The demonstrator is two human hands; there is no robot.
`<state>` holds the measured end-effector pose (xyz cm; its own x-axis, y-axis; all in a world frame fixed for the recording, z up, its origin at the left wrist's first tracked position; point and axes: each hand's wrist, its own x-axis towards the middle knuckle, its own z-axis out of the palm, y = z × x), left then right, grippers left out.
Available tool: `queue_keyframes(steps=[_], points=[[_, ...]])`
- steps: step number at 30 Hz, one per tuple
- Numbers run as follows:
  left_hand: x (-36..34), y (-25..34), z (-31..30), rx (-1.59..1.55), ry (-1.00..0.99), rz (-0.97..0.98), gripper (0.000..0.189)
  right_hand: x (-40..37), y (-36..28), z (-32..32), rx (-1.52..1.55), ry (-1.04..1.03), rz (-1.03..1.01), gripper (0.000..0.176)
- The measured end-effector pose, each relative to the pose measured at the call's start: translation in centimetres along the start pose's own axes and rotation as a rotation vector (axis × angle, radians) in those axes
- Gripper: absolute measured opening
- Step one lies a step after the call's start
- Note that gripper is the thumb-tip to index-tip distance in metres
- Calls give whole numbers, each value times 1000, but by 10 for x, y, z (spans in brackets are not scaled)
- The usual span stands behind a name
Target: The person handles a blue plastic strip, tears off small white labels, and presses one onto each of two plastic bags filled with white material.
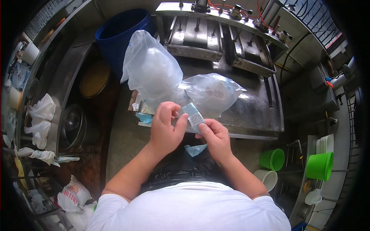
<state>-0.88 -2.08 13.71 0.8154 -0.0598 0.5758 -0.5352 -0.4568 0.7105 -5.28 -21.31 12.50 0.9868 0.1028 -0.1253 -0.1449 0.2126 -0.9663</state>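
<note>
Plastic bags on the metal table, before the presses

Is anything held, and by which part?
The right grip holds the printed light-blue slip by its near end; whether the left grip touches it, I can't tell.

The right hand held a small printed packet, and two plastic bags lay on the metal surface.

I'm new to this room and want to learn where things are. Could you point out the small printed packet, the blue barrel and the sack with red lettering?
Packet (194,118): head view, on its printed face.
Barrel (115,50): head view, on its outer wall.
Sack (73,193): head view, on its front.
</note>
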Motion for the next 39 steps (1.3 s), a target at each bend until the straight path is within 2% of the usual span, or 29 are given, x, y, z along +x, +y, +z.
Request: queue_keyframes(steps=[1,3,4,5,7,8,9,11,14,16,19,20,22,23,25,26,28,30,32,35,36,37,39], points=[[-3,2,2,0,1,0,19,1,0,-1,22,11,-1,23],[-13,5,4,-256,-121,-247,26,1,-1,-2,44,19,-4,22],[-17,1,8,-520,-163,-467,20,1,-4,-2,50,-13,9,21],[-18,-5,9,-514,-156,-461,20,2,-6,-2,58,-49,17,20],[-15,-16,5,-771,-303,-844,14,4,-5,-1,67,-29,13,19],[-18,-19,6,-688,-241,-752,12,4,-3,-2,71,3,22,18],[-15,-20,0,-677,-235,-747,12,5,-2,-4,78,-8,17,18],[-9,-19,-12,-118,-12,-326,14,7,0,-10,82,17,46,16],[25,-31,-51,252,225,2,29,6,0,-15,50,22,59,14],[61,-36,-67,460,413,147,42,6,4,-17,50,18,67,14],[100,-55,-77,540,492,203,37,4,7,-18,26,-2,65,15],[109,-71,-80,535,491,206,37,4,8,-19,25,4,62,15],[120,-92,-82,313,90,-27,28,4,10,-20,2,-17,65,15],[122,-91,-82,307,86,-22,28,3,8,-20,1,-9,62,15],[138,-55,-88,12,100,-246,23,1,2,-16,59,26,52,13],[145,-50,-89,88,191,-38,21,-1,0,-14,63,36,51,13],[151,-33,-102,41,210,-85,22,-5,-1,-13,93,145,3,14],[155,-6,-108,-8,232,-126,23,-4,5,-22,63,118,-6,15],[146,29,-102,-292,271,-125,21,-2,15,-33,-65,80,1,17],[112,65,-89,-238,214,-96,15,-4,-4,-30,-64,70,-43,22],[95,73,-82,-175,121,29,18,-6,-7,-32,31,39,-52,48],[79,79,-74,-113,31,152,24,-7,-12,-34,29,50,-54,48],[66,89,-61,-235,-304,492,28,-8,-24,-38,427,-62,-215,78]])
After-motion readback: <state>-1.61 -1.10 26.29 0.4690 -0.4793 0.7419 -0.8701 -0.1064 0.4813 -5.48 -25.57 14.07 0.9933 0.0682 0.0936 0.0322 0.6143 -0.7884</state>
